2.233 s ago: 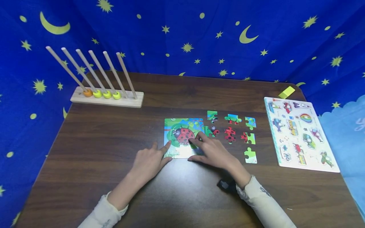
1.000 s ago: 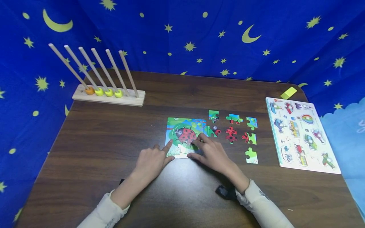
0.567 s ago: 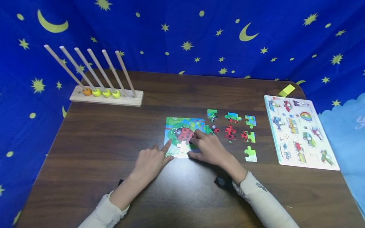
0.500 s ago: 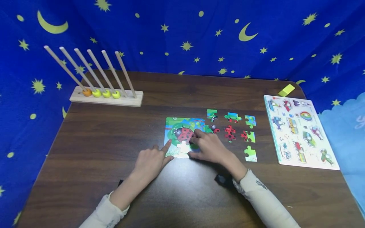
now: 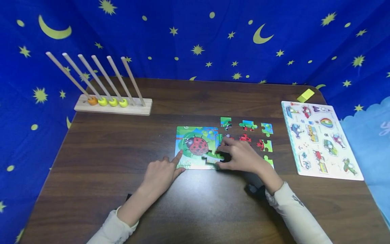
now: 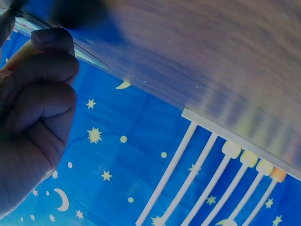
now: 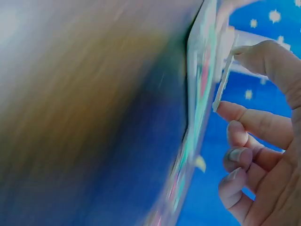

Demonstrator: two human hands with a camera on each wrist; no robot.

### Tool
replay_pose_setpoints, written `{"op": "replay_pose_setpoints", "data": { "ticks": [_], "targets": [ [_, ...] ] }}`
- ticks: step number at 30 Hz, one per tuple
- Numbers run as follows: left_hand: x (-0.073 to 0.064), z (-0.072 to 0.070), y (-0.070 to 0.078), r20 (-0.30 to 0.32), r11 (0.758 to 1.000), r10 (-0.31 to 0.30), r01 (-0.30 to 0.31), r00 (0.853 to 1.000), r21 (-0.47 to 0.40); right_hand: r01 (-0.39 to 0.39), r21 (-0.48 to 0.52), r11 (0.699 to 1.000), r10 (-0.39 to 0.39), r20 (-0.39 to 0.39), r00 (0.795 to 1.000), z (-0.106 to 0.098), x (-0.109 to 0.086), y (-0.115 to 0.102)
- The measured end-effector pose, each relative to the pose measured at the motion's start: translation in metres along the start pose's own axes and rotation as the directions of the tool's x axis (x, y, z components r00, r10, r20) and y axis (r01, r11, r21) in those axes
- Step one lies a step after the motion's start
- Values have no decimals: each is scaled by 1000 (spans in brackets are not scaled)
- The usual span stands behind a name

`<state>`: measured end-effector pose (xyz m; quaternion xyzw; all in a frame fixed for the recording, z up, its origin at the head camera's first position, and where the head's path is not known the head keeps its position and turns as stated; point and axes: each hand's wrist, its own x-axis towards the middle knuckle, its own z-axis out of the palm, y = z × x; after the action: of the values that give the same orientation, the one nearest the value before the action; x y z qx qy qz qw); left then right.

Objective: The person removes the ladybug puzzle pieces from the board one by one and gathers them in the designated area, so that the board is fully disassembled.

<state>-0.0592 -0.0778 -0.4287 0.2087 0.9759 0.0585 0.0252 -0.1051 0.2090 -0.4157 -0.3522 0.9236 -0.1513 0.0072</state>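
Note:
A ladybug jigsaw puzzle (image 5: 198, 137) lies flat in the middle of the brown table. My left hand (image 5: 159, 174) steadies its lower left corner, the index finger pointing onto the picture and the thumb by the bottom edge. In the left wrist view, that hand's other fingers (image 6: 42, 94) are curled in with nothing in them. Over the puzzle's lower right corner, my right hand (image 5: 239, 156) pinches a puzzle piece (image 7: 225, 84) between thumb and index finger; it shows edge-on in the right wrist view, raised off the puzzle. Below it, a dark stepped shadow edge falls on the picture.
Several loose puzzle pieces (image 5: 248, 125) lie right of the puzzle, some partly behind my right hand. A wooden peg stand (image 5: 143, 107) with a few rings is at the back left. To the right lie a picture board (image 5: 310, 162) and a yellow block (image 5: 305, 95).
My right hand has shifted right and lifted the puzzle piece from the lower right of the puzzle. The white glare patch on the picture has gone. My left hand has stayed put.

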Motion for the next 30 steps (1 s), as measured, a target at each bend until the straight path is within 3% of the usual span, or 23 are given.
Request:
{"op": "replay_pose_setpoints", "data": {
  "ticks": [5, 15, 22, 30],
  "targets": [
    [-2, 0, 0, -6, 1000, -2, 2, 1000, 6, -71, -14, 997, 70, -17, 997, -10, -28, 20],
    [0, -1, 0, 11, 999, 4, -3, 1000, -42, -133, -65, 989, 131, -42, 990, -17, -68, 41],
    [1, -4, -5, 37, 995, 9, -5, 999, -96, -154, -73, 985, 152, -28, 988, -16, -77, 47],
    [4, -4, -9, -6, 991, 37, -37, 999, -126, -136, -107, 985, 132, -42, 990, -15, -78, 49]
  ]
}}
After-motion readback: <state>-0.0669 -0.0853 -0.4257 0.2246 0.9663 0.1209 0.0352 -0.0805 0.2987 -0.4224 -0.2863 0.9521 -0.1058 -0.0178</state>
